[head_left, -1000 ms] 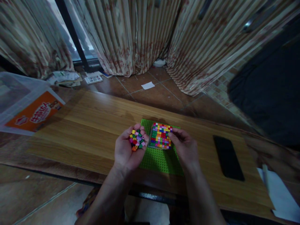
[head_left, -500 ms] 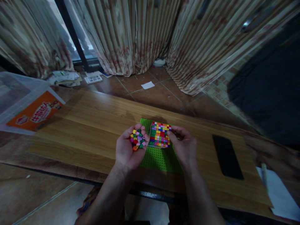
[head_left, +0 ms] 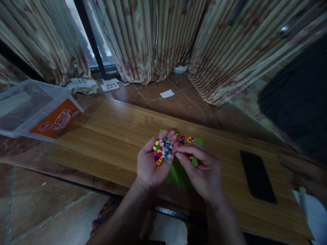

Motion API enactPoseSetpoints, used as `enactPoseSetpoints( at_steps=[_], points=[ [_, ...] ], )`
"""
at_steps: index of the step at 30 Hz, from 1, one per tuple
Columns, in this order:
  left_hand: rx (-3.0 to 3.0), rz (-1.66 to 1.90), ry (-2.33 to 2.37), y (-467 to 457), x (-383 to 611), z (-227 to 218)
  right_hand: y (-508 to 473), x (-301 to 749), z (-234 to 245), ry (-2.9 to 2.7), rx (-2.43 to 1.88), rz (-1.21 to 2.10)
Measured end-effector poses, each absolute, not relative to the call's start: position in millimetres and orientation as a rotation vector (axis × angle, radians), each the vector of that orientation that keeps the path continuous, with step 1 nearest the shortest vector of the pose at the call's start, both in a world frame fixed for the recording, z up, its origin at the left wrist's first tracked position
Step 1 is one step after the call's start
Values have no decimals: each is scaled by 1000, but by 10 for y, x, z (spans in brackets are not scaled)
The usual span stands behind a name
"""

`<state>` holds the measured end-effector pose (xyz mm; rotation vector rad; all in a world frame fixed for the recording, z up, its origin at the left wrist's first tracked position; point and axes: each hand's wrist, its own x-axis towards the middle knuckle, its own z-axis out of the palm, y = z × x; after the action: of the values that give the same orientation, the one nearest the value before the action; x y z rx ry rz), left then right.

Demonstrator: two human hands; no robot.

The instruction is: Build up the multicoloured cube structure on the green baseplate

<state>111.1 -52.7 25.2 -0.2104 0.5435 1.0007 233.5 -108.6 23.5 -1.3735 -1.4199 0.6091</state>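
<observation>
Since the earlier frame our right hand (head_left: pixel 201 170) has come away from the multicoloured square slab of small plastic bricks (head_left: pixel 186 139) and crossed to our left hand (head_left: pixel 150 163), which has lifted a little and drawn nearer. The right hand is half closed, with thumb and forefinger brought close together. Its fingertips (head_left: pixel 178 155) are at the right edge of the loose heap of tiny coloured plastic bricks (head_left: pixel 162 151). Whether one brick is already between them we cannot tell. The left hand lies open and cupped, palm up, carrying that heap on its palm and fingers.

To do this pick well, we judge, we should keep the left hand level and well cupped. The bricks sit piled, and those out by its fingertips could roll off. We would take one from the edge rather than dig into the middle, pinch it by its sides, and work over the board so that a dropped one is caught.

Just beyond the right hand the slab stands on the green studded plastic baseplate (head_left: pixel 172 175), which lies under both hands on the wooden tabletop (head_left: pixel 102 136). Well to the right of the right hand lies a flat black phone (head_left: pixel 258 177). Far off to the left of the left hand is a clear plastic box with an orange label (head_left: pixel 38 109).
</observation>
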Motion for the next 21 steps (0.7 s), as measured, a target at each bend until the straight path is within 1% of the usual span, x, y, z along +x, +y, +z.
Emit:
enactPoseSetpoints(
  at_steps=[8,14,17,21],
  points=[
    [-173,986,543,-544,1106,260,-1135,2267,263,-1663,-1424,664],
    [-155,1002,547,-544,1135,241,-1109,2206,252,-1773,-1478,506],
    [-181,1005,555,-548,1141,246,-1119,2217,239,-1753,-1477,479],
    [-197,1013,586,-541,1132,245,-1154,2188,205,-1535,-1488,647]
  ],
)
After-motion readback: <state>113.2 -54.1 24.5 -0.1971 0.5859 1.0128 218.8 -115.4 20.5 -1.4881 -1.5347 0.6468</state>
